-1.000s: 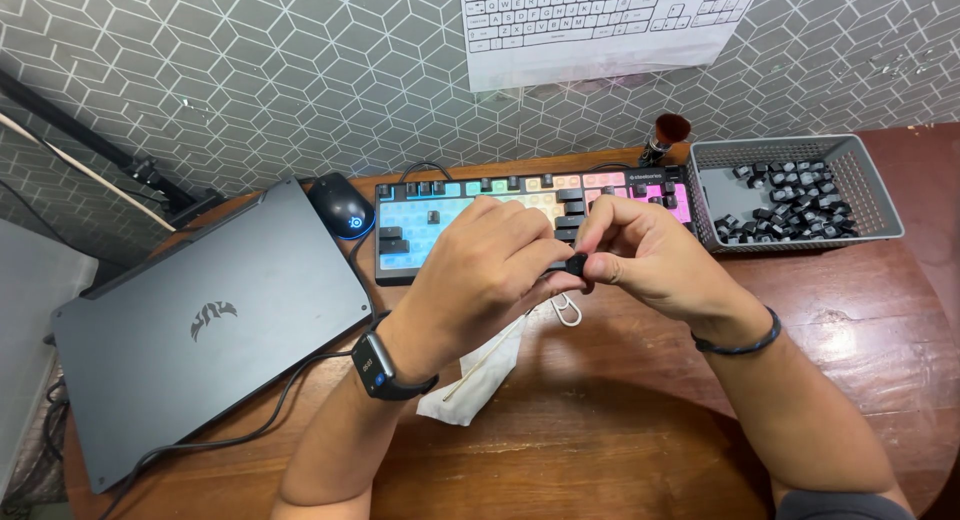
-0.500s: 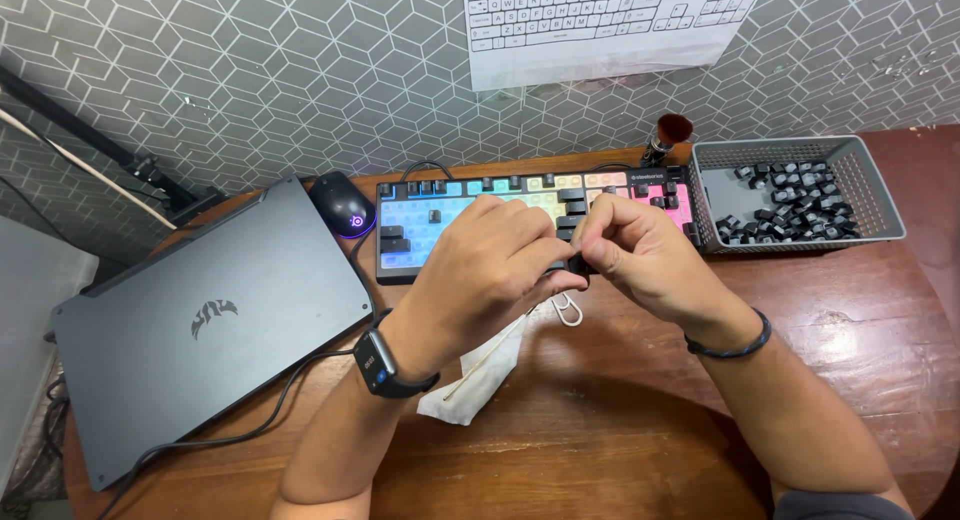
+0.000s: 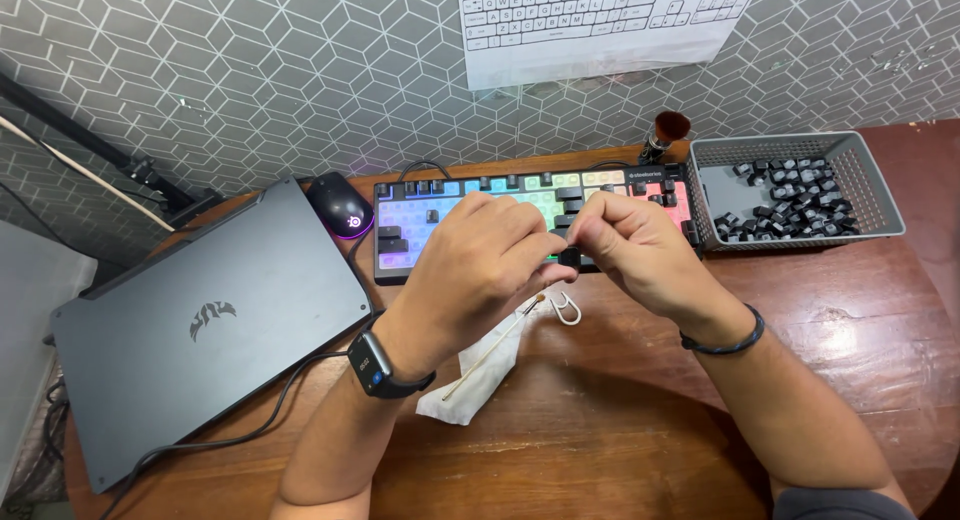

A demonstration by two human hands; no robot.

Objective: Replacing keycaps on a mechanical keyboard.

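Black keycap (image 3: 570, 257) pinched btwn both grips, left hand (image 3: 480, 270), right hand (image 3: 640, 255), above keyboard (image 3: 420, 220).

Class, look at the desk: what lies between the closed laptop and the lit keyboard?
In the head view, a black computer mouse with a glowing ring sits between the laptop and the keyboard, near the back edge of the desk.

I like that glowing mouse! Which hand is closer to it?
Left. The left hand is just right of the mouse, over the keyboard. The right hand is farther right, nearer the basket.
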